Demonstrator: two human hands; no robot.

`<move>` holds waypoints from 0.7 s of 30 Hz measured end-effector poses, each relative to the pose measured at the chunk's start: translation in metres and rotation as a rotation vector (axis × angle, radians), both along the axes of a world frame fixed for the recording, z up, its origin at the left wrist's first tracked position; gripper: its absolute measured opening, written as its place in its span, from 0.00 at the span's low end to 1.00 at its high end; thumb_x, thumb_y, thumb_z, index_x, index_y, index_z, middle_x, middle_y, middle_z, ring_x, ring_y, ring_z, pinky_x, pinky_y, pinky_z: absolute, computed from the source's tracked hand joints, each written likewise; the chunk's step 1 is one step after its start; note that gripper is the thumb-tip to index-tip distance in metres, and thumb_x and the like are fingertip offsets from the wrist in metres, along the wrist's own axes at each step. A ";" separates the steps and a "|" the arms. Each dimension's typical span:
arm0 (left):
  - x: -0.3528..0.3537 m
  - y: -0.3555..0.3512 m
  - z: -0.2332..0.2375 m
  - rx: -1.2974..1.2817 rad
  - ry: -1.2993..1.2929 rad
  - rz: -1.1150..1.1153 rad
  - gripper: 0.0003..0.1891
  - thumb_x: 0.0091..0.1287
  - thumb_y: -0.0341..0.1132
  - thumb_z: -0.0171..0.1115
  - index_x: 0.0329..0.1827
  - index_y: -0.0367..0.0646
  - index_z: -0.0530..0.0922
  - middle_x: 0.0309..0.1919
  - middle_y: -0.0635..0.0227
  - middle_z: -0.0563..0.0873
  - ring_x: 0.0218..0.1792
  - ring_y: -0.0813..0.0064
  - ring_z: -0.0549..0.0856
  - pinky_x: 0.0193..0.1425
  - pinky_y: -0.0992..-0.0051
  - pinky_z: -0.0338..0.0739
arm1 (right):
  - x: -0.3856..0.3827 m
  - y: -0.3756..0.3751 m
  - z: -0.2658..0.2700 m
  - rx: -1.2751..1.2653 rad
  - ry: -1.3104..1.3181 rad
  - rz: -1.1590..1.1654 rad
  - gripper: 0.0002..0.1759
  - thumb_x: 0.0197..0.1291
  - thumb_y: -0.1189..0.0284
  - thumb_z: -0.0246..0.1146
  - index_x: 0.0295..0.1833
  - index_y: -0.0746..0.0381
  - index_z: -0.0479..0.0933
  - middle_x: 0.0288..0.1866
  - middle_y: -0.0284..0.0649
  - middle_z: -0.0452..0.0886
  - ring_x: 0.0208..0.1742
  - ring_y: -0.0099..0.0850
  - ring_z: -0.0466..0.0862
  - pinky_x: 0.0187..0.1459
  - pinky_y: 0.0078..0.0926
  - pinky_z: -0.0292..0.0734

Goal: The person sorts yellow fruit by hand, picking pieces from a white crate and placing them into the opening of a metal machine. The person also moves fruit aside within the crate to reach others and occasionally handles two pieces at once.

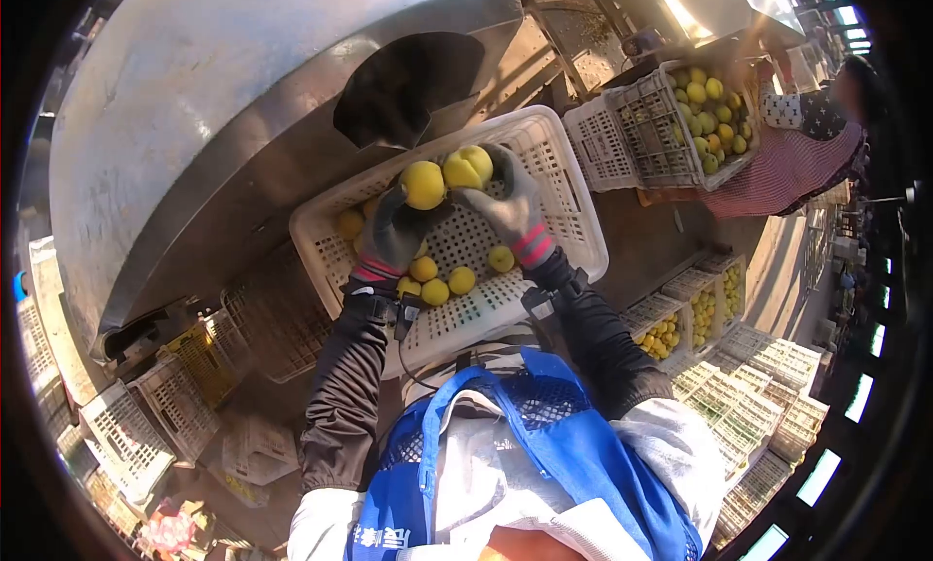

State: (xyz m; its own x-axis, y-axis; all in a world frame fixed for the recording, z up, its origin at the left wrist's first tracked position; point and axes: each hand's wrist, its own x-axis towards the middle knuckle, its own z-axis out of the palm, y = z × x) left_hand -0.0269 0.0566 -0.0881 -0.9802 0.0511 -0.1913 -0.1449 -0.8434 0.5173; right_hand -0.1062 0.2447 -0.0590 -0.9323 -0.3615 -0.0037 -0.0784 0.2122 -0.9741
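Note:
Both my hands are gloved in grey with pink-banded cuffs and are raised over a white plastic crate (573, 197). My left hand (391, 229) is closed around a round yellow peach (424, 185). Beside it, my right hand (510, 200) grips another yellow peach (468, 168), which shows a groove. The two fruits are side by side, close together. Below them, several smaller yellow fruits (434, 291) lie on the crate's perforated floor, mostly at its near and left side. My left forearm and hand hide part of the crate.
A large metal chute (243, 85) with a dark opening (408, 85) rises beyond the crate. To the right, a person in a checked garment (768, 168) is next to a crate of yellow-green fruit (714, 119). Stacked crates (729, 391) stand at lower right, more crates (126, 440) at lower left.

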 end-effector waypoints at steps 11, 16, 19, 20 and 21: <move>0.014 -0.047 0.022 0.088 -0.114 0.094 0.31 0.72 0.52 0.57 0.69 0.36 0.71 0.62 0.53 0.80 0.60 0.57 0.82 0.66 0.56 0.78 | -0.063 -0.133 0.019 0.550 0.790 -0.306 0.35 0.48 0.59 0.77 0.62 0.60 0.78 0.54 0.53 0.79 0.55 0.52 0.78 0.57 0.49 0.75; 0.005 -0.046 0.030 0.123 -0.055 0.100 0.30 0.71 0.51 0.59 0.67 0.37 0.73 0.61 0.54 0.81 0.58 0.56 0.84 0.64 0.58 0.79 | -0.003 -0.096 0.030 0.163 0.477 -0.186 0.36 0.46 0.57 0.77 0.59 0.64 0.79 0.52 0.52 0.82 0.54 0.52 0.81 0.55 0.47 0.76; -0.004 -0.036 0.022 0.188 -0.084 0.089 0.28 0.74 0.49 0.51 0.68 0.37 0.73 0.63 0.54 0.80 0.63 0.56 0.81 0.68 0.56 0.75 | 0.013 -0.082 0.029 0.169 0.430 -0.084 0.37 0.44 0.57 0.77 0.59 0.65 0.79 0.52 0.50 0.83 0.54 0.51 0.81 0.55 0.46 0.77; -0.009 -0.031 0.023 0.192 -0.100 0.082 0.27 0.75 0.49 0.51 0.67 0.39 0.73 0.62 0.55 0.80 0.62 0.57 0.81 0.66 0.56 0.77 | 0.012 -0.080 0.028 0.271 0.492 -0.057 0.37 0.43 0.57 0.78 0.59 0.65 0.79 0.53 0.49 0.83 0.55 0.50 0.81 0.56 0.46 0.77; -0.013 -0.028 0.025 0.194 -0.116 0.079 0.26 0.75 0.49 0.50 0.67 0.40 0.73 0.61 0.56 0.81 0.61 0.58 0.82 0.63 0.57 0.79 | 0.005 -0.081 0.026 0.270 0.576 -0.109 0.37 0.41 0.56 0.79 0.56 0.65 0.80 0.51 0.48 0.84 0.54 0.49 0.82 0.56 0.45 0.77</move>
